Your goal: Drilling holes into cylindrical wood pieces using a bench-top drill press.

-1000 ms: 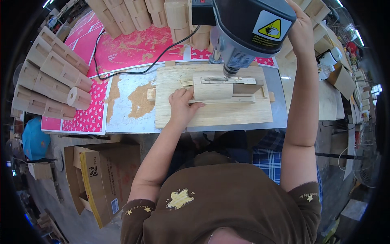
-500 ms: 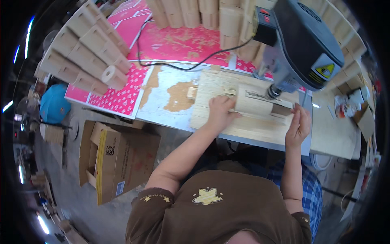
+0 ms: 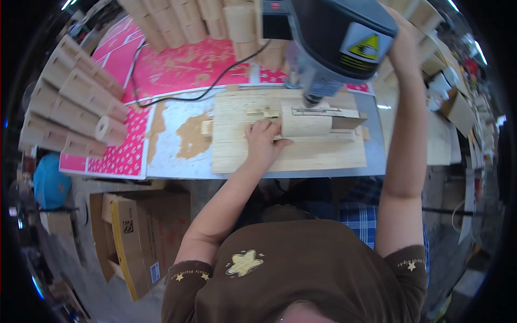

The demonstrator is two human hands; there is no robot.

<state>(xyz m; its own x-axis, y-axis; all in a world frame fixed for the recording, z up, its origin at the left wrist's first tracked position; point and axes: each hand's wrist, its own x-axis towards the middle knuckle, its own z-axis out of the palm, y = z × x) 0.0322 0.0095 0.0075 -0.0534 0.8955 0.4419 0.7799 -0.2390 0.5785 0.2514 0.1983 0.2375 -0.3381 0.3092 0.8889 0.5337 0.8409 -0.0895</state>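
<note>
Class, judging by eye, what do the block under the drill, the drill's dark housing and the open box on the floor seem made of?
Block: probably bare wood; pale tan, matt, no visible coating.
Housing: plastic or painted metal; smooth, dark, faint sheen.
Box: likely cardboard, matt and printed; brown, with folded flaps.

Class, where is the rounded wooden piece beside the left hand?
The rounded wooden piece sits just right of centre in the head view's upper half, on the pale board, right of the left hand and under the drill chuck.
</note>
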